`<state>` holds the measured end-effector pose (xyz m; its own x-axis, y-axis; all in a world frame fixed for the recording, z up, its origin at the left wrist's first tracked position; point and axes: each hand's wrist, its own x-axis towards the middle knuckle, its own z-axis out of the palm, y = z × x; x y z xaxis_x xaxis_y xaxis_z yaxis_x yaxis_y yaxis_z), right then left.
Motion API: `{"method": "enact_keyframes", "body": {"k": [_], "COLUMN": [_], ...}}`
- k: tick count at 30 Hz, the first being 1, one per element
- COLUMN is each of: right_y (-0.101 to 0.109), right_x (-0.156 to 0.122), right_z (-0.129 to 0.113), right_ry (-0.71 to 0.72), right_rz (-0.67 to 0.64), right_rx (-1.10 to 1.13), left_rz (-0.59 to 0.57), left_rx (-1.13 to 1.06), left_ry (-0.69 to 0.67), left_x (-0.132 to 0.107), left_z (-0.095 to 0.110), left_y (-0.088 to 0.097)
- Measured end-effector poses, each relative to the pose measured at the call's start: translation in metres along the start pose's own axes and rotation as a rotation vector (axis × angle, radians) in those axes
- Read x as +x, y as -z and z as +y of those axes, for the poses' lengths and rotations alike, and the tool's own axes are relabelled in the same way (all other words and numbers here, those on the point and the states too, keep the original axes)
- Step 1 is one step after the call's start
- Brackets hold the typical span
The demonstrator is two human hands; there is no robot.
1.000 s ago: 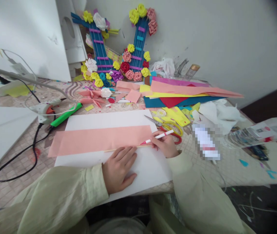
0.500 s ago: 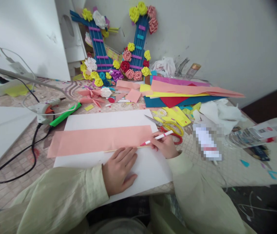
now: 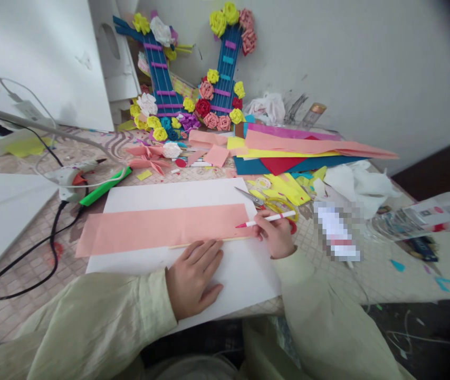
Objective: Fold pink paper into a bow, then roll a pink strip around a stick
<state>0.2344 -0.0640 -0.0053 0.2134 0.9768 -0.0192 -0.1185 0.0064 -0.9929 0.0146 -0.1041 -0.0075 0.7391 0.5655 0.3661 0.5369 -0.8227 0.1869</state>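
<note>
A long strip of pink paper (image 3: 161,227) lies across a white board (image 3: 232,274) in front of me. Along the strip's lower edge runs a thin wooden stick (image 3: 236,239). My left hand (image 3: 199,279) rests flat, its fingertips on the stick. Pinched in my right hand (image 3: 274,235) is a white marker with a red tip (image 3: 272,218); the tip hovers over or touches the strip's right end, which I cannot tell. Beyond that hand, scissors with yellow handles (image 3: 284,206) lie at the board's right edge, partly hidden.
Two blue paper guitars (image 3: 163,79) with paper roses lean at the back. Coloured paper sheets (image 3: 307,142) and yellow scraps (image 3: 288,188) lie behind. A plastic bottle (image 3: 418,216) is at right. A glue gun (image 3: 70,182) with a black cable and a green strip (image 3: 108,186) are at left.
My right hand has shifted slightly right with the marker, whose tip has moved up and right from the stick's line onto the strip's right end. My left hand stays still.
</note>
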Motion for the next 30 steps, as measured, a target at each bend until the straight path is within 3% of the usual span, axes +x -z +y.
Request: {"method": "enact_keyframes", "body": {"k": [8,18,24,30], "right_y": [0.003,0.007,0.008,0.008], "right_x": [0.005,0.007,0.007,0.007], "right_z": [-0.001,-0.003,-0.004,-0.005], "right_ry": [0.062,0.076,0.076,0.057], "right_rz": [0.162,0.189,0.199,0.188], "right_rx": [0.162,0.192,0.124,0.129], "left_rz": [0.013,0.086,0.199,0.194], "left_rx": [-0.022,0.034,0.132,0.146], "left_ry": [-0.003,-0.013,-0.090,-0.072], "left_x": [-0.001,0.001,0.001,-0.004], "left_z": [0.000,-0.001,-0.016,-0.029], "left_y": [0.000,0.000,0.001,0.003]}}
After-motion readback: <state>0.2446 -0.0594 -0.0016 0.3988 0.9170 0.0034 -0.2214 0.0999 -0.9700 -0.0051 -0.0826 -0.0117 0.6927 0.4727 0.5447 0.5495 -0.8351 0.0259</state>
